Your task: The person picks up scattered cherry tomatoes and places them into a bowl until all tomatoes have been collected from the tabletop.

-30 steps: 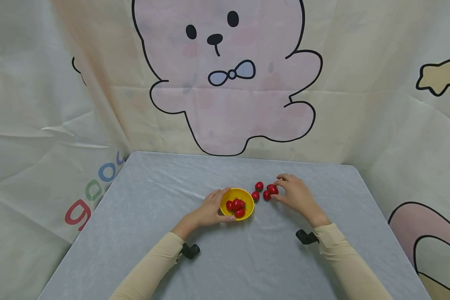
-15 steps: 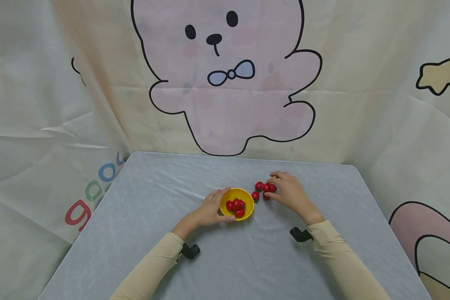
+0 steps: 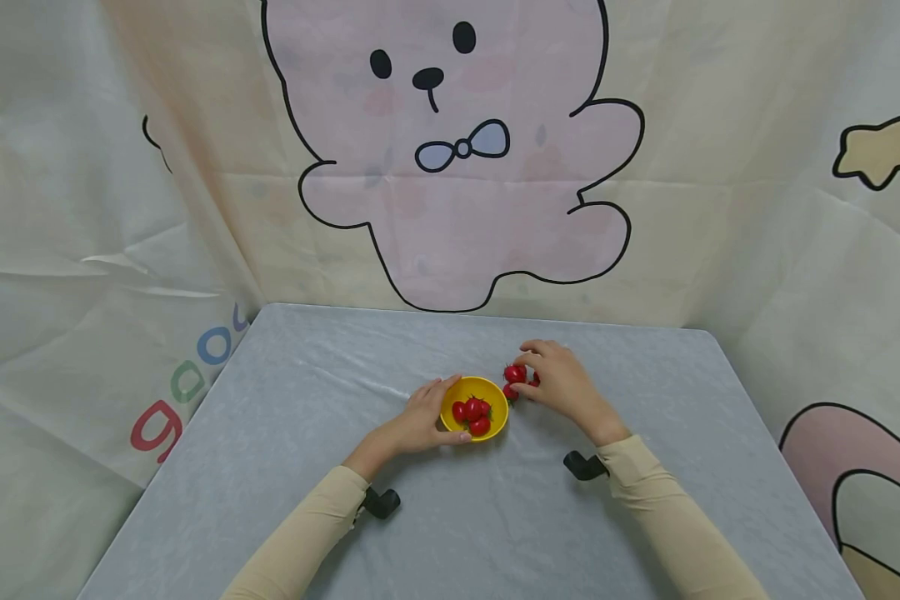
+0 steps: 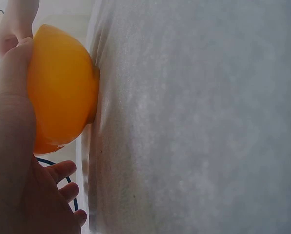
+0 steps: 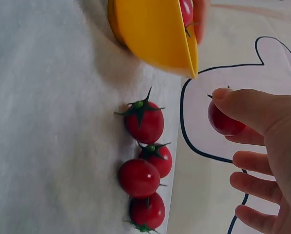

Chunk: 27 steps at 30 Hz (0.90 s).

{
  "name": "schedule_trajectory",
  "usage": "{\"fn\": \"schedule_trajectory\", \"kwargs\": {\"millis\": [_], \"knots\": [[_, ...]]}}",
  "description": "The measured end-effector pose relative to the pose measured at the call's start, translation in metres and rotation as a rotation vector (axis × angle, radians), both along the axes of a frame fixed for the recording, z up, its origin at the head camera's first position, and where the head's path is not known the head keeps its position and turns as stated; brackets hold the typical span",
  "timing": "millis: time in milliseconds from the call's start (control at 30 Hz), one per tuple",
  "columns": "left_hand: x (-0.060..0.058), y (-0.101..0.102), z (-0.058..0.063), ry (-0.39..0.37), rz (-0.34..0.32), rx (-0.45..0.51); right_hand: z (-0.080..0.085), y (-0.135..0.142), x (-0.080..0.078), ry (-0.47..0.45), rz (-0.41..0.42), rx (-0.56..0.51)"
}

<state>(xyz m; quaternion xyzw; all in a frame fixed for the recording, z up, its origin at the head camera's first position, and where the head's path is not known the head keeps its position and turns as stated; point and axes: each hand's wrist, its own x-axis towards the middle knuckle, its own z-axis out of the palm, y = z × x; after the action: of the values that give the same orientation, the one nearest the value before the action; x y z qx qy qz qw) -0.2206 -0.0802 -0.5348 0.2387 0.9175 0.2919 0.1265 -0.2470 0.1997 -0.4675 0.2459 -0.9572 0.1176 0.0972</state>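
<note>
My left hand [image 3: 417, 418] grips a small yellow bowl [image 3: 497, 398], thumb at the near rim and fingers at the far side. Inside the bowl lie several red cherry tomatoes [image 3: 473, 408]. Just right of it, my right hand [image 3: 562, 385] pinches one cherry tomato [image 5: 225, 119] between thumb and index finger, raised above the table in the right wrist view; the other fingers are spread. Several loose cherry tomatoes with green stems [image 5: 144, 122] sit close together beside the bowl, partly hidden by the right hand in the head view.
A grey cloth covers the table [image 3: 285, 375]. Printed curtains hang round it, with a cartoon bear [image 3: 457, 233] at the back. Black wrist mounts [image 3: 585, 465] stick out inward from both sleeves.
My right hand has moved left with a pinched tomato, over the loose ones toward the bowl. The left hand and bowl have stayed put.
</note>
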Motion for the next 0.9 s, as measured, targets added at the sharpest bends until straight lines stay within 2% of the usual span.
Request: {"fn": "schedule_trajectory", "kwargs": {"millis": [167, 433, 900], "knots": [[0.0, 0.0, 0.0, 0.003, 0.001, -0.001, 0.0, -0.008, 0.0, 0.0, 0.025, -0.008], [0.0, -0.001, 0.0, 0.006, -0.001, 0.001, -0.001, -0.02, -0.001, 0.049, 0.086, -0.018], [0.0, -0.001, 0.0, 0.006, -0.01, 0.003, -0.005, -0.036, 0.002, -0.005, 0.078, -0.008]]}}
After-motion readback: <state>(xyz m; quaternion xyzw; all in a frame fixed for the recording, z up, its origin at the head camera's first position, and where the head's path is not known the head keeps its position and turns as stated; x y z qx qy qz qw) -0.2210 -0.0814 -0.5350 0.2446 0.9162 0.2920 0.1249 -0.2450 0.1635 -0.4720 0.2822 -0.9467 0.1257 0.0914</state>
